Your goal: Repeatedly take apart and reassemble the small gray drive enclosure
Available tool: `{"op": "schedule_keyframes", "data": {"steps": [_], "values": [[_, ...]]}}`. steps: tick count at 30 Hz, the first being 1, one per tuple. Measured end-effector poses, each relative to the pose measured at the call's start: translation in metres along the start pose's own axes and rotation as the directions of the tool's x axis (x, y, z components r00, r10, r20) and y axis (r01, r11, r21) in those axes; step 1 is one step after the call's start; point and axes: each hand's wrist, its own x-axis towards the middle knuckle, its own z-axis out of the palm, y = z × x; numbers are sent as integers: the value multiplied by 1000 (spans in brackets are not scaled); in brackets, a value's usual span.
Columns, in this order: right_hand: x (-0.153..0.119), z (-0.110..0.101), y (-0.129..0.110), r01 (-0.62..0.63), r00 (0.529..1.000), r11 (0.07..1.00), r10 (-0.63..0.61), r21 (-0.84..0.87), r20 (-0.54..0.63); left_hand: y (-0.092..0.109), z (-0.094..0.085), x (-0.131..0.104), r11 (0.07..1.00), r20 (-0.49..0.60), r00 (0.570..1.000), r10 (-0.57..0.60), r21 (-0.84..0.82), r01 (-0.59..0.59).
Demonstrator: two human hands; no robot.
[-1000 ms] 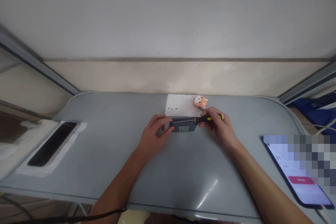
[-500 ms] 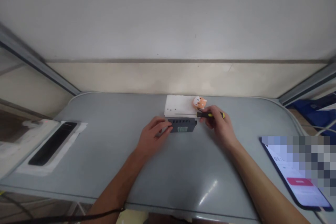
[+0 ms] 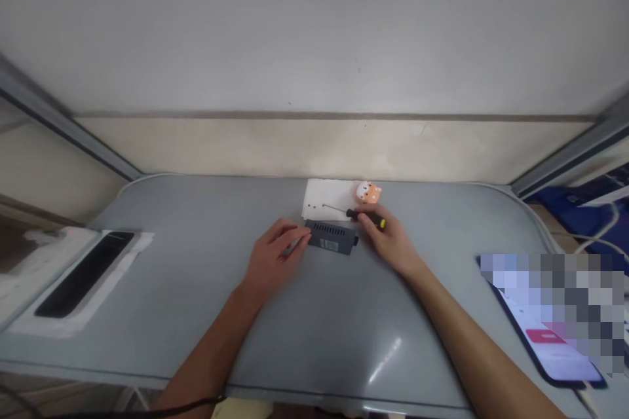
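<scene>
My left hand (image 3: 278, 254) grips the left end of a small dark grey box (image 3: 334, 239) between thumb and fingers. The box has a row of vent slots and a pale label, and it sits slightly slanted on the table. My right hand (image 3: 390, 239) holds a screwdriver (image 3: 372, 218) by its black and yellow handle, with the thin shaft pointing left. Its tip is over a white paper pad (image 3: 337, 190), at one of a few tiny dark pieces that look like screws (image 3: 309, 205). Whether tip and piece touch, I cannot tell.
An orange and white animal figure (image 3: 368, 192) sits at the pad's right end. A lit phone (image 3: 545, 340) with a cable lies at the right, and a black flat object (image 3: 86, 275) on white material at the left. A wall (image 3: 314, 144) rises behind the grey table (image 3: 206, 222).
My right hand has shifted left and turned the screwdriver, so its shaft now slants up-left to the small pieces. The box has tilted, its right end nearer me. The view has shifted slightly.
</scene>
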Motion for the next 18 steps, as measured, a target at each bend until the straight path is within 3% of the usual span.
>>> {"op": "schedule_keyframes", "data": {"steps": [4, 9, 13, 18], "values": [[1, -2, -5, -68, 996, 996, 71, 58, -46, 2, 0, 0, 1000, -7, 1000, 15, 21, -15], [5, -13, -14, -177, 942, 916, 263, 360, -207, 0, 2, 1, 1000, -9, 1000, 4, 26, -4], [7, -26, -17, -167, 901, 789, 366, 591, -234, 1, 2, 4, 995, -47, 996, 81, 65, -78], [8, -35, -18, -160, 884, 724, 408, 671, -229, 19, 7, 8, 962, -58, 973, 222, 175, -209]]}}
